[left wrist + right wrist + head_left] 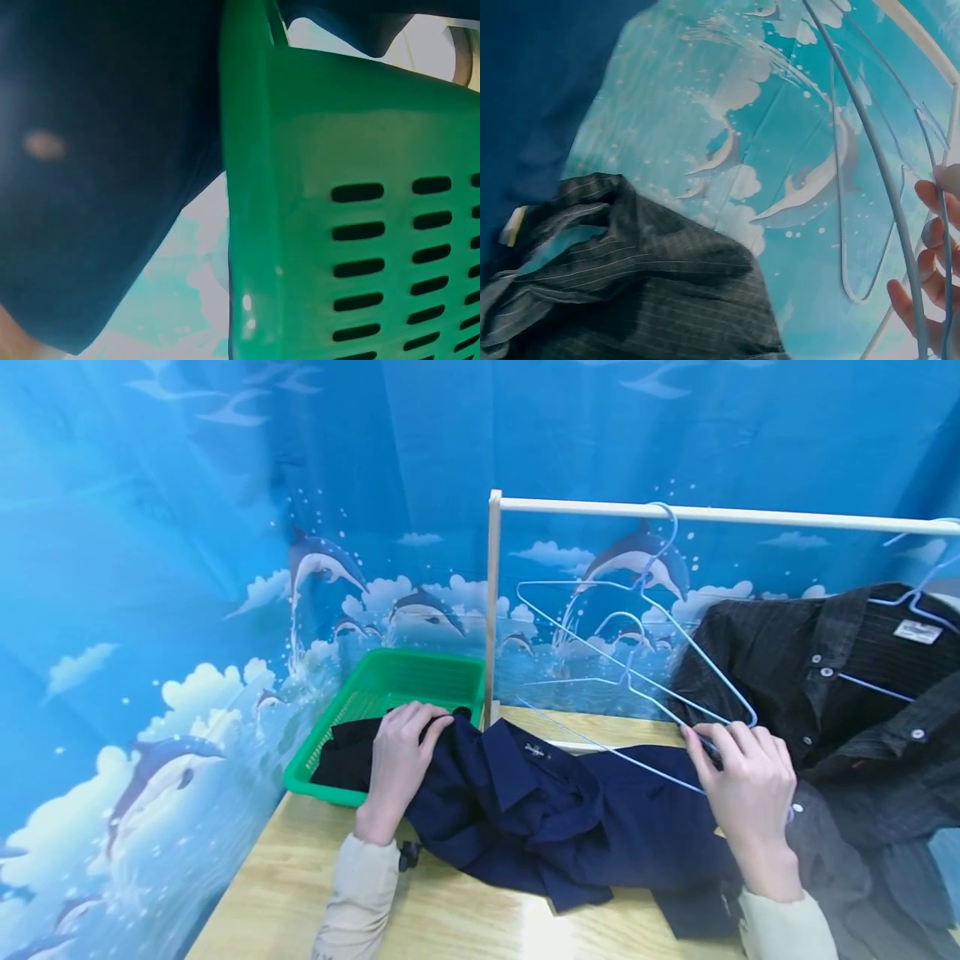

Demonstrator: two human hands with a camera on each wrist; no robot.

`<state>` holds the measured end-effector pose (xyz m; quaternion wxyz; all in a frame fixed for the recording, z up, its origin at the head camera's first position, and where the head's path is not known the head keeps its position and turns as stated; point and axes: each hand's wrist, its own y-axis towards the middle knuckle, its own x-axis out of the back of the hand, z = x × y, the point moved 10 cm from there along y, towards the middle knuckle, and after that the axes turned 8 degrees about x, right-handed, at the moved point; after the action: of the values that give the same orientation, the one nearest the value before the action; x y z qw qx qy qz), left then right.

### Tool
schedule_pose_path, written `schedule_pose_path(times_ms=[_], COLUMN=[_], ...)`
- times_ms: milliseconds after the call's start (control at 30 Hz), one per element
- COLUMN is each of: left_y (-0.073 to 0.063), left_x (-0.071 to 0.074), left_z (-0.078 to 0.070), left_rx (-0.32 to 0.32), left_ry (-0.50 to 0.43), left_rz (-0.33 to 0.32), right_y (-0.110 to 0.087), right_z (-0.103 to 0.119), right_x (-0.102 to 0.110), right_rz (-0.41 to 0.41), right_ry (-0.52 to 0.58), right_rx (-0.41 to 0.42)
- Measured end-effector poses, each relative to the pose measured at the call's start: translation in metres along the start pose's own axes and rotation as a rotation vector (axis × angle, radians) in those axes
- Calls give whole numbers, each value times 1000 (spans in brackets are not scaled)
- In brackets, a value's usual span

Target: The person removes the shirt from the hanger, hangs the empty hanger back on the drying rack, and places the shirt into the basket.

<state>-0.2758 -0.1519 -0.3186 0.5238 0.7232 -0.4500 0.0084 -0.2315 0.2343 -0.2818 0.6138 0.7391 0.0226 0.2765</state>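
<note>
A navy collared garment (645, 810) lies bunched across the table, its collar turned up toward the middle. At its left end my left hand (397, 760) pinches the cloth beside the green basket. The left wrist view shows dark cloth (97, 165) close up, with only a bit of skin at the lower left corner. My right hand (750, 785) holds a light blue wire hanger (628, 675) by one end, above the navy garment. Fingers of that hand (930, 281) curl around the wire in the right wrist view.
A green slotted basket (322, 795) holding black cloth (348, 756) stands at the table's left. A white rail (570, 507) on a post (492, 610) crosses behind. An unloaded hanger (699, 649) hangs from it, and a dark pinstriped shirt (847, 752) hangs at the right.
</note>
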Motion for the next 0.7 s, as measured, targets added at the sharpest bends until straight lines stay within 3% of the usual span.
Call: schedule_pose_path(times_ms=[300,700], left_y=[0,0], left_x=[-1,-1], left_z=[0,0], left_rx=[-1,8], left_ry=[2,6], left_rz=[2,2], right_y=[23,59], right_z=[5,11], right_x=[-6,0], right_rz=[57,24], right_ry=[-20,-26], right_rx=[-26,-38])
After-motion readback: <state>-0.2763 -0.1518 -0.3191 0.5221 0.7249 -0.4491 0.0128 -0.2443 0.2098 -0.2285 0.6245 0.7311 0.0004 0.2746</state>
